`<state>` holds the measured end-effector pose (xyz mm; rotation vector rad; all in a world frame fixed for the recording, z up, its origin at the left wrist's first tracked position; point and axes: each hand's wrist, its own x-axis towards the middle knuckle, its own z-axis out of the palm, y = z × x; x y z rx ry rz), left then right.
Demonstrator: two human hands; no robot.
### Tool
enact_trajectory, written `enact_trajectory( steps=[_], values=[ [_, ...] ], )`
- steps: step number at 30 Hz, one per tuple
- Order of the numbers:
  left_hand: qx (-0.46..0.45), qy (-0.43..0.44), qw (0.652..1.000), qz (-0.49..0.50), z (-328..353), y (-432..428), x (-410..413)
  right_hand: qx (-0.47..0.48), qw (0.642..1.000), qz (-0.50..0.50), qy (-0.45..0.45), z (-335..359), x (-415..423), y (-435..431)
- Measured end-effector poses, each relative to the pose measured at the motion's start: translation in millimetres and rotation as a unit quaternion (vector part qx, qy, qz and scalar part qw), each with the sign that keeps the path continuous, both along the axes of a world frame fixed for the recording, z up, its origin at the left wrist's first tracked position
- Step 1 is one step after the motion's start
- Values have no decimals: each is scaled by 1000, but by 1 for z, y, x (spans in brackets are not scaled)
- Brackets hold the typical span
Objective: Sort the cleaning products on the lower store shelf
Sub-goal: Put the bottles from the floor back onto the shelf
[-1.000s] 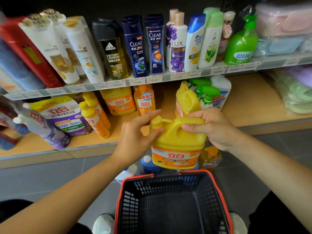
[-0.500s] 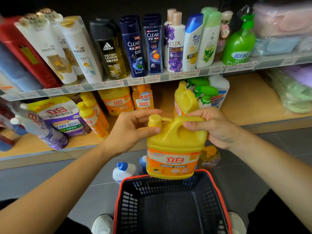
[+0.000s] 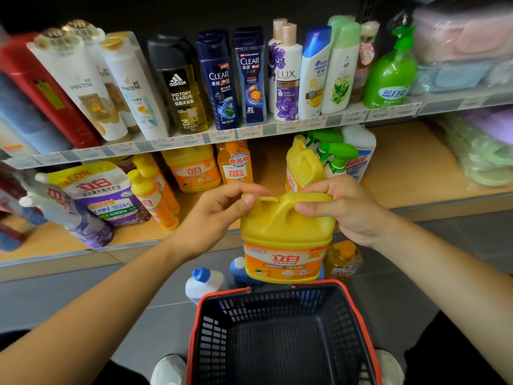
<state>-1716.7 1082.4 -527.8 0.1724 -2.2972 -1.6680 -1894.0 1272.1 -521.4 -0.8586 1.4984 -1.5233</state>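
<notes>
The left hand (image 3: 219,215) is curled round the neck at the top left of the yellow detergent jug (image 3: 286,234). Its fingers bend over the far side and one fingertip presses on the near side, so the cap is hidden. The right hand (image 3: 348,211) grips the jug's handle at the top right, fingers wrapped over it and closed tightly. Both hands have a firm hold and neither is spread.

The jug hangs upright between the two hands, with its orange label facing the near side. It is off the shelf, nearer than the front edge of the lower shelf (image 3: 402,168), and its base is just above the far rim of the shopping basket (image 3: 194,329), which stands on the floor at the near side.

On the lower shelf, just beyond the right hand, stands a second yellow jug (image 3: 301,165) with green spray bottles (image 3: 337,158) to its right. Farther left on the shelf are an orange bottle (image 3: 236,166), another jug at the back (image 3: 191,172), two slim yellow bottles (image 3: 150,195) and a purple refill pouch (image 3: 97,190).

On the floor beyond the basket stand a white bottle with a blue cap (image 3: 204,282), a blue bottle (image 3: 238,272) partly hidden behind the held jug, and an amber bottle (image 3: 342,259) below the right wrist
</notes>
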Motion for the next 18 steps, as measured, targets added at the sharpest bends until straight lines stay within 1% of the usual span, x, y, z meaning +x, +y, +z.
enact_trajectory(
  steps=[3,4,7,8,9,12,14,16,18],
  values=[
    [67,-46,997,-11,-12,-5,0,-1,1000,-26,-15,-1,-5,1],
    [65,-74,995,-21,-17,-9,2,-6,999,-35,-25,0,-7,2],
    [-29,-193,978,-73,-41,-17,10,-35,996,-56,-68,4,-14,4],
    [-35,-223,971,-78,-49,-18,12,-50,994,-59,-81,5,-17,5],
    [-20,-235,969,-72,-55,-18,13,-64,992,-63,-91,6,-19,6],
    [76,-206,975,-32,-63,-17,11,-97,990,-63,-83,5,-26,8],
    [118,-179,977,-14,-64,-18,8,-103,989,-61,-86,4,-30,7],
    [137,-158,978,2,-63,-19,8,-100,989,-68,-84,1,-34,7],
    [131,-136,981,34,-61,-19,9,-92,991,-85,-53,-2,-39,8]
  ],
)
